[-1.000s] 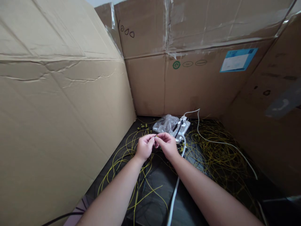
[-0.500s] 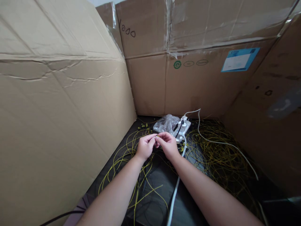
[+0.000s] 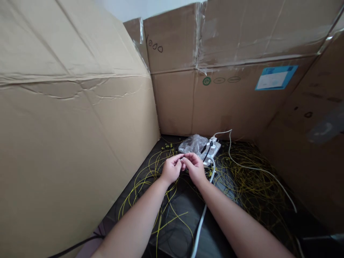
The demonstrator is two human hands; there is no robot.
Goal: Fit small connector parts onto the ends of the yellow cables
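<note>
Left hand (image 3: pixel 171 171) and right hand (image 3: pixel 196 167) meet at the fingertips above the dark table (image 3: pixel 185 196), both grips pinched closed; any small piece between them is too hidden to identify. Loose thin yellow wires (image 3: pixel 187 213) lie beneath. Beyond: crumpled clear plastic bag (image 3: pixel 192 144), white power strip (image 3: pixel 217 146). A thick white cable (image 3: pixel 199 227) and tall brown cardboard panels (image 3: pixel 174 104) restrict the space.

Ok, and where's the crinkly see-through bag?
In the head view, the clear plastic bag lies toward the back of the dark surface, just beyond the right hand and beside the white power strip, on its left.
</note>
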